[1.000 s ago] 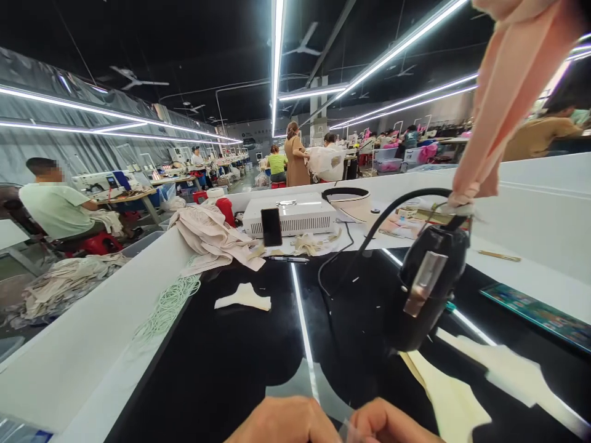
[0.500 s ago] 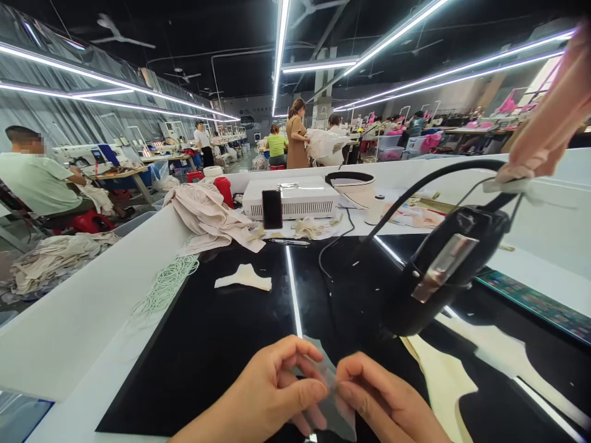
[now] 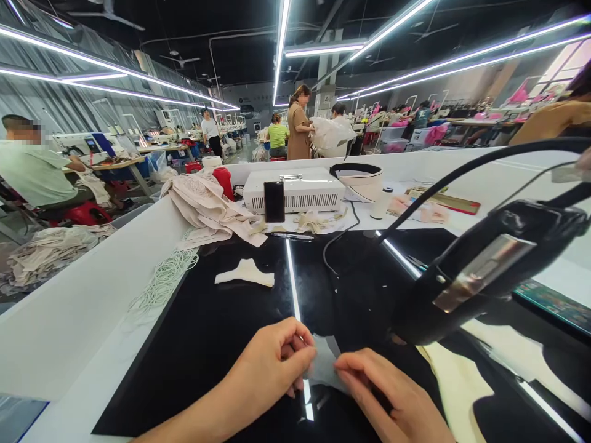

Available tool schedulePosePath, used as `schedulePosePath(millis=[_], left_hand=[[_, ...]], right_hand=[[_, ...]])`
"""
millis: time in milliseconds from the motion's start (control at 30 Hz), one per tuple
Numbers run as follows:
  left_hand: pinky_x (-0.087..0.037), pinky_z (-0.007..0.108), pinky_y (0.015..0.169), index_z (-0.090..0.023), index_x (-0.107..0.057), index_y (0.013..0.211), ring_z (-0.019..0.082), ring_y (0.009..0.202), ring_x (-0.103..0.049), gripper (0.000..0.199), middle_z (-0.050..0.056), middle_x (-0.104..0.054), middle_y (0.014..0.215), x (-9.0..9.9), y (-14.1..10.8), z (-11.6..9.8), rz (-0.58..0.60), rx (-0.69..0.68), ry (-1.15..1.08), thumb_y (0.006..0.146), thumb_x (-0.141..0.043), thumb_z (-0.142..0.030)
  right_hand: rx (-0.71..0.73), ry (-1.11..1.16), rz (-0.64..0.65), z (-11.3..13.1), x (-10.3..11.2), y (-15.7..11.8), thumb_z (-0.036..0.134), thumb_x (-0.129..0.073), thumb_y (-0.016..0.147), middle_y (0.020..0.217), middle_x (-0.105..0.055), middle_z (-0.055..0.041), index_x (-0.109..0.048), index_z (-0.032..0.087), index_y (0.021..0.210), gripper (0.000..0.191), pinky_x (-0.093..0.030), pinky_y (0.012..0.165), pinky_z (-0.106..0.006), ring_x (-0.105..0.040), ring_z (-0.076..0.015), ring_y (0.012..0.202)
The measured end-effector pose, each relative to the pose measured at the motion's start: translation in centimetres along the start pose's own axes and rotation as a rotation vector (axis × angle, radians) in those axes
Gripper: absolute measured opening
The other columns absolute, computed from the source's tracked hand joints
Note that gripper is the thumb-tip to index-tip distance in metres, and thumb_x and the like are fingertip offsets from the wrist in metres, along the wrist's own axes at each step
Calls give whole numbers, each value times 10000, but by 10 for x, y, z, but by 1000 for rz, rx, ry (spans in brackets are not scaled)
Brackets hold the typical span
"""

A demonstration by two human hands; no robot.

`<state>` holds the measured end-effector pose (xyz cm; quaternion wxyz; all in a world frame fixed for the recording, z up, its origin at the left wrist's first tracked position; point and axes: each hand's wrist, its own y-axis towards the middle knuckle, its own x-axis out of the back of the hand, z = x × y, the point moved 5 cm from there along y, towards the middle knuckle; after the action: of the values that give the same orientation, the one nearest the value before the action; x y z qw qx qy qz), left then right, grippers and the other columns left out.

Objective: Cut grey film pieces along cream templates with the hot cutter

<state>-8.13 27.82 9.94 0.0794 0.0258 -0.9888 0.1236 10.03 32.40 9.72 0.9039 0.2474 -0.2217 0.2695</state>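
Observation:
A small translucent sheet of thin material (image 3: 327, 360) is stretched between my two hands above the glossy black work surface (image 3: 184, 344). My left hand (image 3: 272, 363) pinches its left edge between thumb and fingers. At the sheet's right edge, my right hand (image 3: 388, 394) pinches with thumb and forefinger. A cream cut fabric piece (image 3: 244, 272) lies flat beyond my left hand. Pale yellow cut pieces (image 3: 457, 387) lie to the right of my right hand, and white cut pieces (image 3: 517, 351) farther right.
A bulky black device (image 3: 489, 271) with a metal plate and thick cable hangs close on the right; another person's hand (image 3: 584, 163) is beside it. At the back stand a white vented box (image 3: 314, 200), a phone (image 3: 274, 202) and piled fabric (image 3: 203, 206). Green cord (image 3: 161, 277) lies left.
The black device has swung right and tilted flatter, and the other person's hand has moved toward the right edge. My fingers have closed on the sheet, now held flatter and wider apart.

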Motion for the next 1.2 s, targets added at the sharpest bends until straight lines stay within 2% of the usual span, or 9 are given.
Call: schedulePosePath(millis=[100,200,300,367,500,633,800,1033,1200], left_hand=[[-422,219,570,-227,-564,933,131,622,-584,49,-68,-585,707,6,0,-5,-86,-93,299,935,-609,-245],[-354,251,593,-227,-539,898,134,619,-549,97,-65,-584,717,7,-2,-8,-141,-217,649,973,-601,-224],[-340,275,605,-216,-545,876,151,643,-562,142,-43,-605,761,4,-3,-6,-130,-284,899,1011,-586,-232],[-354,284,620,-207,-559,886,162,682,-590,145,-26,-625,806,1,-3,-4,-106,-315,983,1029,-569,-227],[-377,292,631,-192,-581,904,176,718,-620,143,-6,-639,839,-3,-2,-4,-83,-361,1067,1041,-556,-223],[-376,289,614,-189,-581,883,171,687,-610,153,-6,-632,814,-4,-2,-3,-88,-395,1101,1034,-566,-209],[-366,286,600,-191,-577,890,168,671,-606,158,-10,-630,801,-2,-2,0,-111,-403,1088,1042,-554,-225],[-349,291,589,-187,-576,885,170,670,-610,173,-1,-631,802,-3,0,0,-109,-402,1125,1049,-536,-223],[-366,297,598,-184,-578,887,174,681,-616,183,6,-630,811,-4,-1,0,-98,-405,1159,1054,-509,-206]], right_hand=[[80,-89,37,-3,-3,0,265,-512,1046,940,-731,-13,-683,284,1088,177,-598,735,-196,-736,-154,822],[178,-206,65,-4,-8,-1,232,-471,1062,990,-743,-49,-661,256,1168,219,-623,791,-229,-752,-175,878],[261,-353,83,-4,-14,-1,202,-432,1069,966,-742,-54,-653,236,1174,247,-627,800,-263,-748,-183,856],[290,-439,74,-3,-15,0,190,-413,1071,927,-733,-46,-651,227,1163,258,-622,780,-276,-738,-181,811],[335,-525,39,2,-16,1,196,-380,1081,862,-706,-38,-649,206,1134,275,-601,727,-286,-712,-177,744],[317,-565,64,-1,-18,0,201,-396,1078,843,-692,-35,-658,202,1111,264,-573,670,-293,-682,-175,702],[323,-569,62,-4,-20,-2,195,-414,1072,842,-683,-36,-660,200,1112,249,-549,666,-306,-668,-185,708],[277,-536,-4,-3,-22,-3,218,-369,1093,823,-660,-41,-663,209,1068,295,-491,663,-311,-629,-194,709],[253,-533,2,-7,-25,-4,218,-387,1089,840,-655,-30,-644,222,1106,258,-476,676,-333,-619,-202,722]])
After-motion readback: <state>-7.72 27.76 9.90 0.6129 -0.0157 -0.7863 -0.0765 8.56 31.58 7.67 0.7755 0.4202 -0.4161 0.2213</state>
